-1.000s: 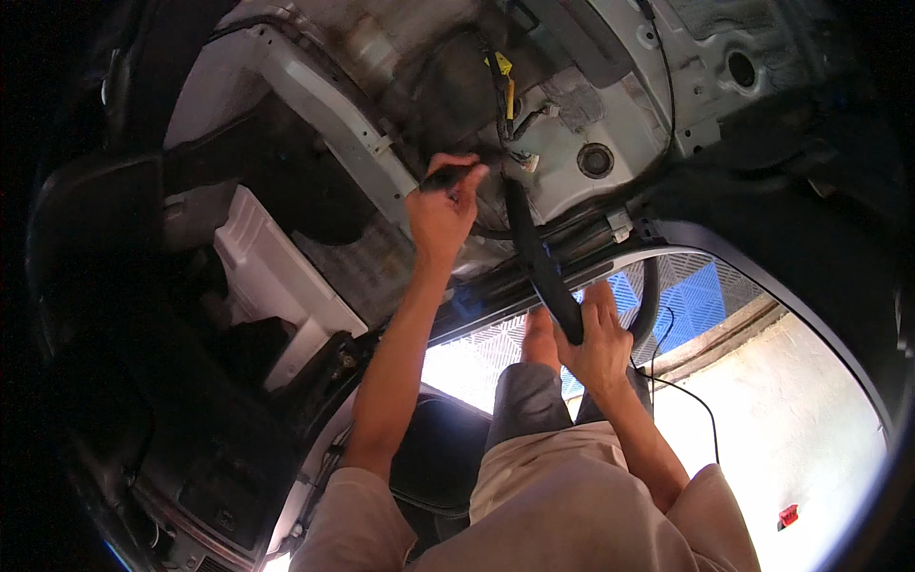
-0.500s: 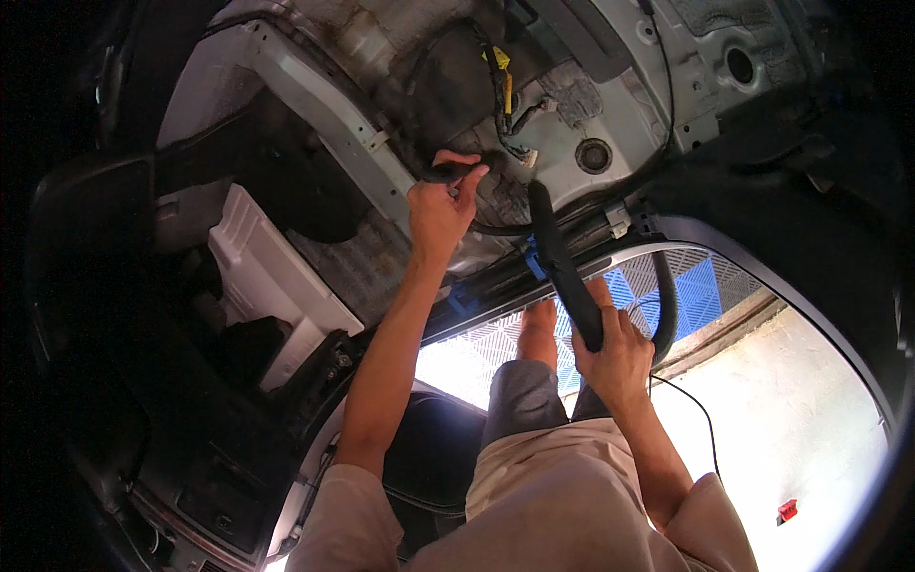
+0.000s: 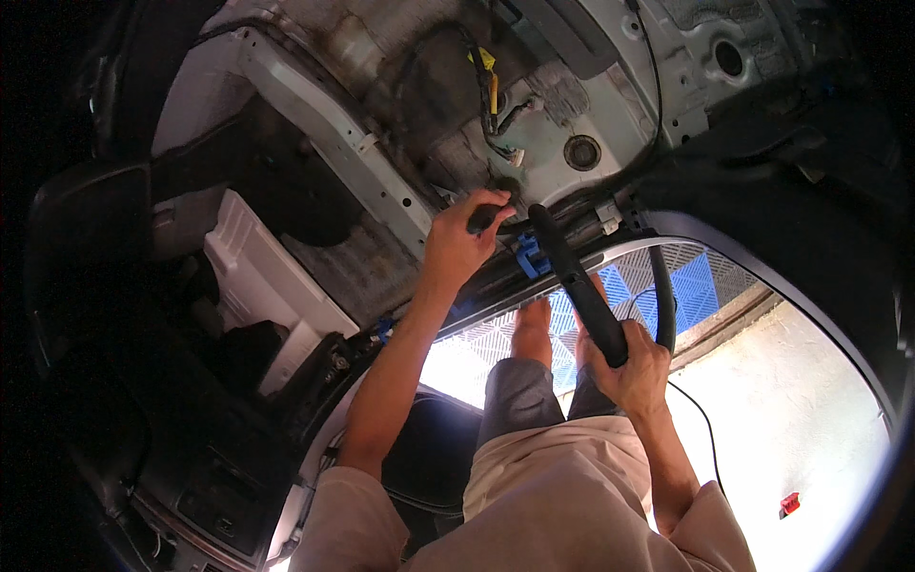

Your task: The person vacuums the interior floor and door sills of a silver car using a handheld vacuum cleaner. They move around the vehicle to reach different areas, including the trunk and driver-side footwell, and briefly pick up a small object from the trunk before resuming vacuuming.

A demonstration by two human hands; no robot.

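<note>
My left hand [image 3: 459,243] is closed around a short black tool [image 3: 484,218], which looks like a brush; its dark far end is over the bare car floor [image 3: 538,181] and partly blurred. In my right hand [image 3: 637,370] is a black vacuum nozzle [image 3: 583,291], a long tube slanting up and left, its tip near the floor beside the door sill. A black hose [image 3: 664,297] curves behind that hand. Between the nozzle and the left hand, a blue clip [image 3: 531,257] sits on the sill.
A wiring harness [image 3: 493,105] with yellow tape and a pale connector lies on the floor pan. A metal crossmember [image 3: 334,133] runs along the left, near a white plastic piece [image 3: 272,281]. The door opening's edge [image 3: 762,262] curves at right. A thin black cable [image 3: 703,415] hangs outside.
My left hand has moved right and nearer to me with the black tool, tilting it. My right hand and the nozzle have shifted slightly right and nearer. The view has shifted a little.
</note>
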